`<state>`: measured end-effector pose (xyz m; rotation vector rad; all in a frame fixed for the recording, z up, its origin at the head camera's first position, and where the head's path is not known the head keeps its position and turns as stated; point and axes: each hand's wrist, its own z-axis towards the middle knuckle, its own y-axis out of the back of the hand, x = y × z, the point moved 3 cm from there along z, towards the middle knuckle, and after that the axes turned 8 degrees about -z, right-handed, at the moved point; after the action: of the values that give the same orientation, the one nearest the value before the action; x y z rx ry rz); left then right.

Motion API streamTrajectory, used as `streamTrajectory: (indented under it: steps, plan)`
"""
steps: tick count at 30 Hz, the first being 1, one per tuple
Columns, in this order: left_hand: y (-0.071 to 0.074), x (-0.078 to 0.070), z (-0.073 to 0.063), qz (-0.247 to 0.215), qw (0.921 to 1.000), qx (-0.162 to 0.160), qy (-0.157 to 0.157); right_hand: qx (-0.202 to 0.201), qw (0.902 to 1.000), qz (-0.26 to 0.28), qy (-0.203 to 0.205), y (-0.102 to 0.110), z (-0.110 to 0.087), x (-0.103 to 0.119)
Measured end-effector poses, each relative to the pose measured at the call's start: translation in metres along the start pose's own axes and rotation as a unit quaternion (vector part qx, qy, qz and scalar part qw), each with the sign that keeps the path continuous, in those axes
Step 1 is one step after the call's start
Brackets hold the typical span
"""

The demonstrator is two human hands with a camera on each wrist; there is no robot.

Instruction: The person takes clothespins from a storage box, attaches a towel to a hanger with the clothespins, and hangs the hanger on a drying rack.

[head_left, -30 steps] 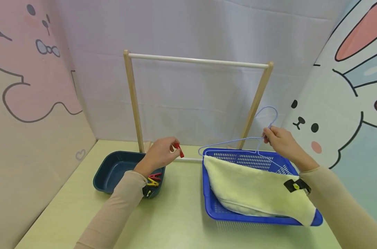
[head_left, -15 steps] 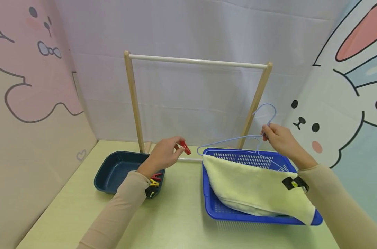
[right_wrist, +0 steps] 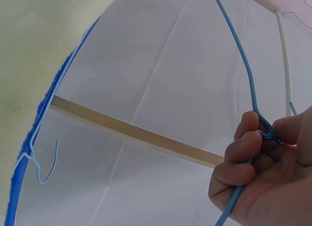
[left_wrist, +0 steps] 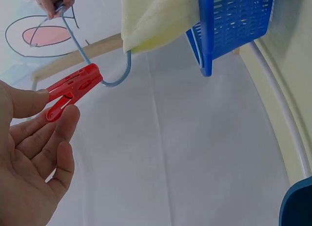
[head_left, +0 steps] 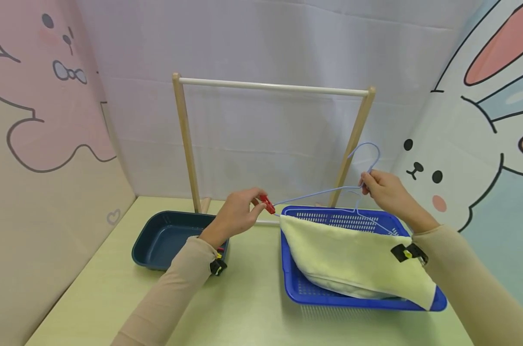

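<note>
Between the thumb and fingers of my left hand [head_left: 239, 214] is a red clothespin [left_wrist: 80, 87], its handles squeezed. Its nose overlaps the blue wire of a hanger [left_wrist: 78, 43] near the hanger's curved end in the left wrist view. My right hand [head_left: 384, 192] grips that hanger just below its hook, keeping it raised at the back of the blue basket. A pale yellow towel [head_left: 356, 262] hangs from the hanger's lower wire and drapes over the basket [head_left: 288, 283]. In the right wrist view, curled fingers wrap the wire.
Another light blue hanger [right_wrist: 33, 158] lies at the basket's back. A dark teal tub [head_left: 137, 250] stands left, with clothespins [head_left: 219, 255] partly hidden behind my left wrist. Behind stands a wooden rack with a white bar [head_left: 270, 86].
My left hand has moved right with the red clothespin, from beside the tub to the hanger's left end. My right hand and the hanger have shifted slightly left and up.
</note>
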<state>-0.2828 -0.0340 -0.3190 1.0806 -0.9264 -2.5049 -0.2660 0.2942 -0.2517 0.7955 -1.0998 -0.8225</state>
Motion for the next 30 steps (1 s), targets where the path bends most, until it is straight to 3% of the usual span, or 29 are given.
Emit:
streamTrajectory:
  steps: [10,30]
  plan:
    - [-0.011,0.001,0.002,-0.011,0.9987,-0.017,-0.048,-0.002,0.9999,0.014,0.003,-0.005,-0.002,0.000]
    - [-0.023,-0.005,0.004,-0.001,0.9984,0.022,-0.053,0.022,0.9992,0.034,0.007,-0.007,-0.008,0.001]
